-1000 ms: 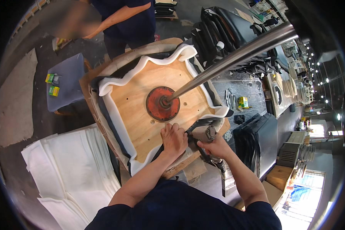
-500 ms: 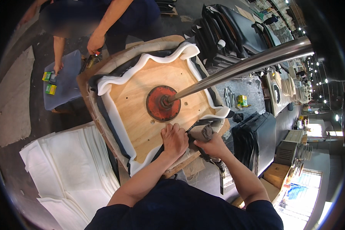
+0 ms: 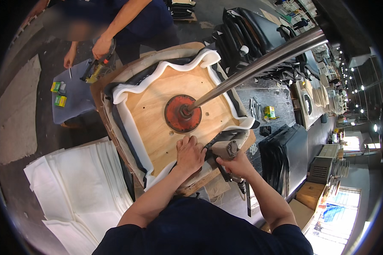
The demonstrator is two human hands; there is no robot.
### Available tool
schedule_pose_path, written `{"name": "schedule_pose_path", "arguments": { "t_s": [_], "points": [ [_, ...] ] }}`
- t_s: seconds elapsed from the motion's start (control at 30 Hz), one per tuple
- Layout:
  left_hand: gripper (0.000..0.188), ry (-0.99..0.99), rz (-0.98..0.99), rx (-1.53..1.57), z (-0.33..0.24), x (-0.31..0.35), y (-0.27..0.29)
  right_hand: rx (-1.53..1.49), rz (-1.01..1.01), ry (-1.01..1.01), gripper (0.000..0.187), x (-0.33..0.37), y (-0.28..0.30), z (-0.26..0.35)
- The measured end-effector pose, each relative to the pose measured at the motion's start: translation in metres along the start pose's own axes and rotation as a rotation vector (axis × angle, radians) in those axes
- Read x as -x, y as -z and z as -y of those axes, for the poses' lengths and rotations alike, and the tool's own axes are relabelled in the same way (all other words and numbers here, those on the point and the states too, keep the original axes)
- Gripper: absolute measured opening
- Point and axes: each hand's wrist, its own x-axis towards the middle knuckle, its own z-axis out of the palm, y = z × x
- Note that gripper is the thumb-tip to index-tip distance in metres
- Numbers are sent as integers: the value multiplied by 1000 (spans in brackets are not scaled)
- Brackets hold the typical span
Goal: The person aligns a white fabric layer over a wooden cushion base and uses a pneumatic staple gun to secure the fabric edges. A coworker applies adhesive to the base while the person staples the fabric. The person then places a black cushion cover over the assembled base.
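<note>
A plywood board (image 3: pixel 151 123), ringed by wavy white foam (image 3: pixel 130 123) and a black cover (image 3: pixel 125 134), lies under a round red press plate (image 3: pixel 174 119) on a slanting metal rod (image 3: pixel 251 73). At the board's near edge, my left hand (image 3: pixel 190 154) has its fingers curled over the black cover, pressing it against the wood. My right hand (image 3: pixel 238 165) grips a pneumatic staple gun (image 3: pixel 224 148), its nose just right of my left fingers, over the near edge. My palm hides most of the gun's handle; the exact contact at its nose is not visible.
Across the board, another person's hand (image 3: pixel 102 46) holds a similar tool (image 3: pixel 98 68) above a grey-covered stool (image 3: pixel 78 91) with small yellow-green boxes (image 3: pixel 60 100). White sheets (image 3: pixel 78 178) are stacked at left, black covers (image 3: pixel 285 148) at right, on the dark table (image 3: pixel 272 95).
The other person's tool has come up off the stool, and their other hand has left the small boxes with a thin pale strip. My hands have barely moved along the near edge.
</note>
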Motion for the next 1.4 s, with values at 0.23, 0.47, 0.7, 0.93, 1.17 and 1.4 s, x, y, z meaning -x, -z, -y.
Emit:
{"name": "schedule_pose_path", "arguments": {
  "t_s": [0.23, 0.47, 0.7, 0.93, 1.17, 1.4],
  "points": [
    [23, 51, -5, 63, -2, -1, -2, 132, -1, -52, 37, -7, -4, 4],
    [21, 45, -48, 64, -1, 1, -7, 287, -26, -36, 47, -15, -6, 1],
    [25, -38, 35, -68, 7, 4, 14, 313, -54, -36, 44, -15, -5, 3],
    [20, -38, 13, -22, 8, 3, 7, 4, 0, 10, 33, 4, -9, -6],
    [18, 4, -30, 9, 8, 6, -2, 134, 20, 4, 33, -2, -15, -3],
    [24, 18, 24, -4, 3, 1, 5, 266, -143, 367, 40, -21, -20, -22]
  ]
}}
